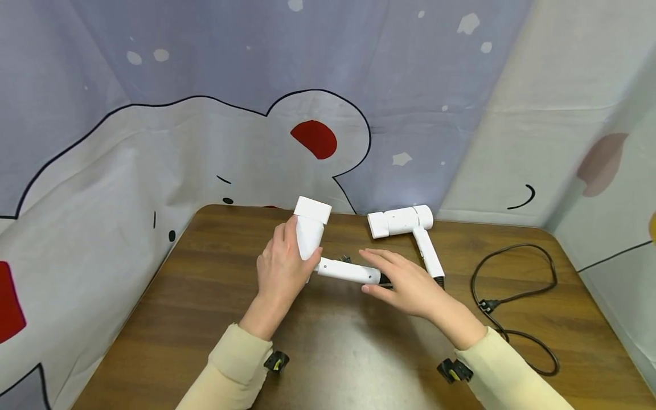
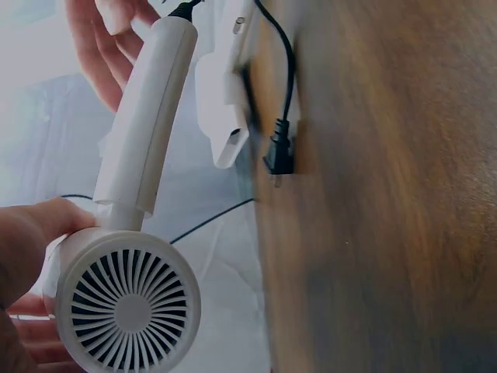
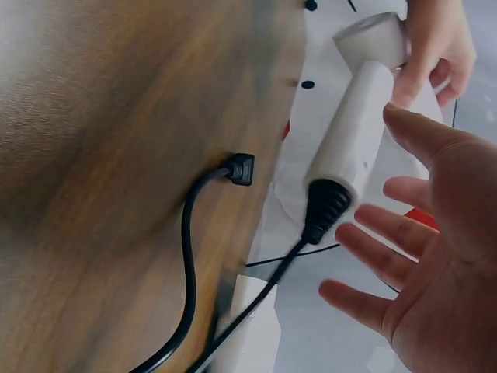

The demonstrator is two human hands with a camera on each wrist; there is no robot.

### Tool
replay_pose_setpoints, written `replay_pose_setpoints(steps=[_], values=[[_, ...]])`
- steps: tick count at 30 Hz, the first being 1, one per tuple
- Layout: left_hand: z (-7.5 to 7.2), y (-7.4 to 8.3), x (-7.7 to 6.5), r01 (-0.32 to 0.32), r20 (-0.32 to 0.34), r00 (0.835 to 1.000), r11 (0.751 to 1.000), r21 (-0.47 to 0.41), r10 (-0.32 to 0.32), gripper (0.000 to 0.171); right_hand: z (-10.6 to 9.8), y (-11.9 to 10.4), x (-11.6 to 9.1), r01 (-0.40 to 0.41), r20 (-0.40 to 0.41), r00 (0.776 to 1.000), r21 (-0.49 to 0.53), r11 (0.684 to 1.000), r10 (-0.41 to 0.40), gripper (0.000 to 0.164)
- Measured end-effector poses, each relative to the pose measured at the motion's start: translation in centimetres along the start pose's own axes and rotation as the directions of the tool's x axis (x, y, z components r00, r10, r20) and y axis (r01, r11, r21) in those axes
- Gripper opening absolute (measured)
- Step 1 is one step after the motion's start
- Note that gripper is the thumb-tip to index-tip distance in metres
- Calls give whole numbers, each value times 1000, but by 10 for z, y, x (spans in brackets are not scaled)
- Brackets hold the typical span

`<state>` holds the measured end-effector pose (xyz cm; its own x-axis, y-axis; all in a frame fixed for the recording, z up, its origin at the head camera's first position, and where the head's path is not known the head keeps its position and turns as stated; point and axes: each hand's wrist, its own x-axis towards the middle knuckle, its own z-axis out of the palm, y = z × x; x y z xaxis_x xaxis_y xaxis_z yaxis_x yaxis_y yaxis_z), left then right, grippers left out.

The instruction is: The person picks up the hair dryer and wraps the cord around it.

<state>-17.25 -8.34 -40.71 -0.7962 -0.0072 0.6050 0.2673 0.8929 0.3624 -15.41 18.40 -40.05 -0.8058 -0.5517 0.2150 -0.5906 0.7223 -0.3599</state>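
Observation:
A white hair dryer (image 1: pixel 311 228) is held above the table by my left hand (image 1: pixel 281 265), which grips its barrel with the thumb near the handle joint. The dryer's nozzle points toward the back, and its handle (image 1: pixel 348 271) reaches out to the right. In the left wrist view the round slatted grille (image 2: pixel 132 311) at the barrel's rear faces the camera. My right hand (image 1: pixel 407 285) hovers beside the handle's end with fingers spread. The right wrist view shows a gap between its palm and the handle, where a black ribbed cord sleeve (image 3: pixel 326 206) emerges.
A second white hair dryer (image 1: pixel 402 221) lies at the back of the brown wooden table (image 1: pixel 174 319). Its black cord appears looped at the right, with a plug (image 1: pixel 489 306). Another black plug (image 2: pixel 279 151) lies behind the held dryer. A patterned curtain (image 1: pixel 205 148) hangs behind the table.

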Motion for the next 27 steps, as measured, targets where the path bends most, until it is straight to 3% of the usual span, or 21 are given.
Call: replay_pose_setpoints(steps=[8,15,27], values=[[-4,8,3,-38,-67,997,999,-18,37,83,0,4,15,37,33,999,55,998,-39,62],[-4,12,3,-66,-115,991,997,-30,62,83,-3,9,28,75,62,994,173,982,-86,50],[-4,15,3,-82,-78,994,996,-28,79,82,-2,21,36,74,119,986,328,942,-119,32]])
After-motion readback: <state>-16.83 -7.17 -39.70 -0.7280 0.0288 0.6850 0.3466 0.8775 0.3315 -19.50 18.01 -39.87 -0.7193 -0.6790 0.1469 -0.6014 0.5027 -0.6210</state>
